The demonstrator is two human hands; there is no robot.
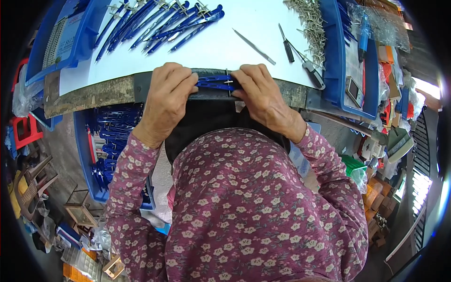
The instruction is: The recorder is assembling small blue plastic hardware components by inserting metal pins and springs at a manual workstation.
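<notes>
Both my hands hold one blue plastic compass-like tool (215, 82) with a small metal cross pin, flat against the near edge of the white table (235, 37). My left hand (167, 96) grips its left end with fingers curled over it. My right hand (260, 91) pinches the right end near the metal pin. A row of several finished blue tools (159, 23) lies on the table's far left side.
A pile of small metal pins (307, 23), a screwdriver (285, 44), a thin metal rod (256, 47) and pliers (310, 68) lie at the right. Blue trays stand at the left (66, 33) and right (343, 56). A blue crate of tool parts (105, 145) sits below left.
</notes>
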